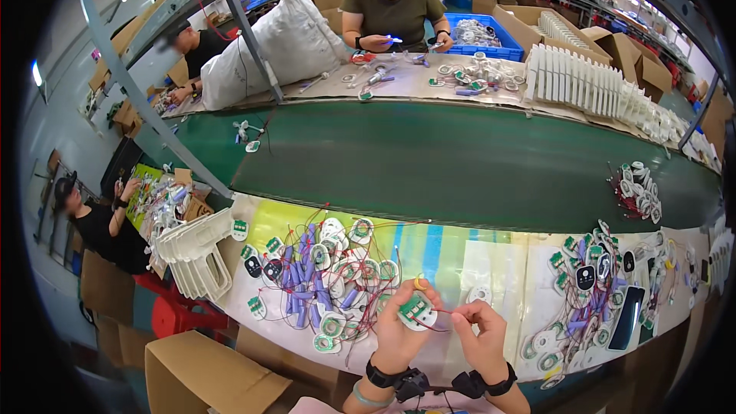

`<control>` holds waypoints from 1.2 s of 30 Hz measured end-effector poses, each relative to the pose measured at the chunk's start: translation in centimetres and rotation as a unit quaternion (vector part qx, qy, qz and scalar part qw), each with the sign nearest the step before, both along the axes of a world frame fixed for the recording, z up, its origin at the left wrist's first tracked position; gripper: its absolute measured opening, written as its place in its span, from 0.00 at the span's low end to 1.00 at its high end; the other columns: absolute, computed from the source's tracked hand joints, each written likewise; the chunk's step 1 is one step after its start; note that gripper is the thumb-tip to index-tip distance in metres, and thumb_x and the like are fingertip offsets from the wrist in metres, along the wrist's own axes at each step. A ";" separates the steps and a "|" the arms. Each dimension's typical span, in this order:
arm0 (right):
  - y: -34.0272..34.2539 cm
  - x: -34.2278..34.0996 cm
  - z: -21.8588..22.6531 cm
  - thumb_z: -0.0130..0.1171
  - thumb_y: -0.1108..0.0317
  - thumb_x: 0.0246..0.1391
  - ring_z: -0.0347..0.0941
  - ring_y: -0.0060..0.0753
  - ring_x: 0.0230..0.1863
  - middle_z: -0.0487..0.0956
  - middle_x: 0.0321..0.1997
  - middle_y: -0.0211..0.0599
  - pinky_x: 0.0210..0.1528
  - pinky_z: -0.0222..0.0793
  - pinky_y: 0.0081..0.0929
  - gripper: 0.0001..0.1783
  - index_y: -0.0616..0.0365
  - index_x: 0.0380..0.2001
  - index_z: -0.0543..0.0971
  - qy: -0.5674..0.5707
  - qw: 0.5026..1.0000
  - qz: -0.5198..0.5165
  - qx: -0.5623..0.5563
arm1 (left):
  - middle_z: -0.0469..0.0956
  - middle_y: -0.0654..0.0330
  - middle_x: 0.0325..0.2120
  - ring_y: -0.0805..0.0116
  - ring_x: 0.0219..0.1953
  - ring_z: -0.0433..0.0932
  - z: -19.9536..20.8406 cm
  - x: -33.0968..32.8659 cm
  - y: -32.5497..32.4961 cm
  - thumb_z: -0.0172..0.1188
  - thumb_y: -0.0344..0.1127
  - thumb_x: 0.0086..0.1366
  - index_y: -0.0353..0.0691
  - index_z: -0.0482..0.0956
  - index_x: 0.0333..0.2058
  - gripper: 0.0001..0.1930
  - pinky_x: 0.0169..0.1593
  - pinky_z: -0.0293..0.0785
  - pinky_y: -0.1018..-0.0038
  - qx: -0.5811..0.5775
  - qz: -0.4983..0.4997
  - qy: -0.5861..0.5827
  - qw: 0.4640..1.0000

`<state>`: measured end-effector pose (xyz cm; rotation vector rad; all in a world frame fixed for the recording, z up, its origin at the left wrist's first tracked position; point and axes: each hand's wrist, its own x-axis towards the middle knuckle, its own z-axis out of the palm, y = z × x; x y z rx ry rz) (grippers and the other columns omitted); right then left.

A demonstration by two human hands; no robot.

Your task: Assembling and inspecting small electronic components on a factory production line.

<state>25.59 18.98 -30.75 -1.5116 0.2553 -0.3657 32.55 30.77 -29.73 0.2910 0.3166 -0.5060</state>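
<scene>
My left hand (400, 333) is closed around a white oval part with a green circuit board (416, 308), held up over the near worktable. Something yellow wraps one of its fingertips. To the right, my right hand (484, 339) pinches thin red wires (442, 312) that run to the board. Left of my hands lies a tangled heap of purple cylindrical cells (305, 276) with red wires and round white-and-green parts. A second heap of similar parts (586, 291) sits on the right.
White plastic frames (195, 249) stand at the table's left end; a dark phone-like slab (627, 317) lies at right. Beyond the table runs a green conveyor belt (429, 161) bearing a cluster of parts (636, 192). Co-workers sit across it and at left. A cardboard box (207, 376) is below.
</scene>
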 end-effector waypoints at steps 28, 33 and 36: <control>-0.6 -1.8 2.5 0.64 0.84 0.40 0.74 0.30 0.31 0.77 0.33 0.41 0.38 0.70 0.23 0.17 0.62 0.36 0.75 -0.160 0.986 0.012 -0.054 | 0.70 0.54 0.24 0.70 0.26 0.68 2.4 -3.1 -0.8 0.57 0.19 0.44 0.37 0.63 0.28 0.14 0.35 0.68 0.73 0.314 0.009 -0.309 0.898; -0.2 -2.0 1.6 0.64 0.86 0.37 0.75 0.35 0.25 0.78 0.34 0.47 0.26 0.71 0.26 0.20 0.61 0.37 0.72 -0.270 0.946 -0.060 -0.170 | 0.73 0.60 0.29 0.75 0.30 0.70 3.4 -4.0 -1.2 0.57 0.22 0.57 0.38 0.70 0.33 0.07 0.32 0.67 0.81 0.293 -0.009 -0.339 0.894; -0.7 -2.0 1.0 0.64 0.86 0.37 0.74 0.35 0.22 0.78 0.33 0.49 0.23 0.70 0.26 0.23 0.61 0.39 0.71 -0.285 0.931 -0.076 -0.213 | 0.72 0.57 0.32 0.72 0.31 0.70 3.4 -4.4 -1.5 0.54 0.16 0.53 0.38 0.67 0.32 0.11 0.33 0.67 0.81 0.248 -0.051 -0.256 0.933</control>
